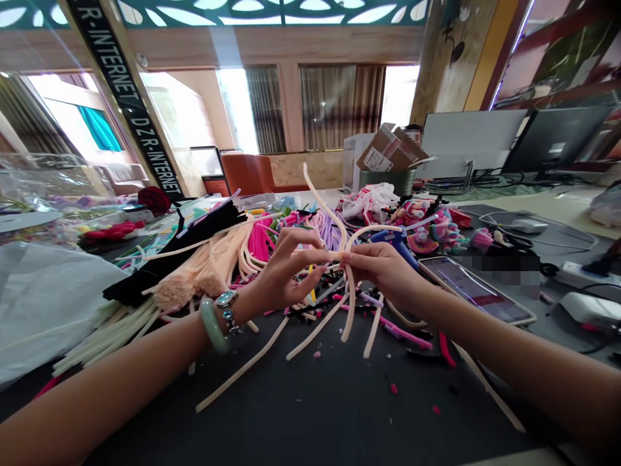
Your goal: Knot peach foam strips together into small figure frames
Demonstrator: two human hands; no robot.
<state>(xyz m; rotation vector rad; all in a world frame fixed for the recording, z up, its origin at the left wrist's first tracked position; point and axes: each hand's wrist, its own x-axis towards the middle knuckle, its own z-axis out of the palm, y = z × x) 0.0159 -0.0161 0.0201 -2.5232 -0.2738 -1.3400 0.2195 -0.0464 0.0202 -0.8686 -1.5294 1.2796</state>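
Observation:
Several cream pipe cleaners [350, 304] cross in front of me, their arms curving up, right and down. My right hand [376, 262] is closed, pinching them at the crossing between thumb and fingertips. My left hand [295, 262] is at the left side of the crossing, thumb and index fingertips close together on a short cream arm. Its other fingers are bent and partly hidden. Behind my left hand lies a thick bundle of peach pipe cleaners [194, 275]. Loose cream pipe cleaners [242, 366] lie on the dark table [291, 414] below my hands.
A black pipe cleaner bundle [169, 252] and a white bag [53, 304] lie left. Pink stems [261, 238] and lilac stems [327, 230] are heaped behind. To the right are a blue glue gun [395, 243], a phone [478, 288] and plush-like coloured pieces [431, 230]. Monitors [473, 142] stand behind.

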